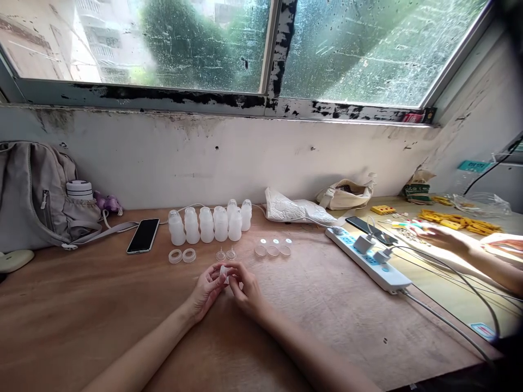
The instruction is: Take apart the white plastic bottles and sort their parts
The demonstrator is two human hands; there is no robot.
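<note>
My left hand (pixel 206 291) and my right hand (pixel 246 288) meet above the middle of the table, both closed around a small translucent bottle part (pixel 223 271). Fingers cover much of it, so its exact kind is hidden. Just beyond lie two clear bottle nipples (pixel 220 255). To their left are two whitish screw rings (pixel 175 256), flat on the wood. On the right rest three clear round discs (pixel 273 250), with three small white discs (pixel 275 241) behind them. Several frosted baby bottles (pixel 206 226) stand upright in a cluster farther back.
A phone (pixel 143 236) and a grey backpack (pixel 36 190) are at left. A white plastic package (pixel 296 208) and a cream pouch (pixel 345 194) lie along the wall. A power strip (pixel 368 260) with cables crosses the right side. Beyond it, another person's hand (pixel 441 239) is among yellow pieces (pixel 461 222).
</note>
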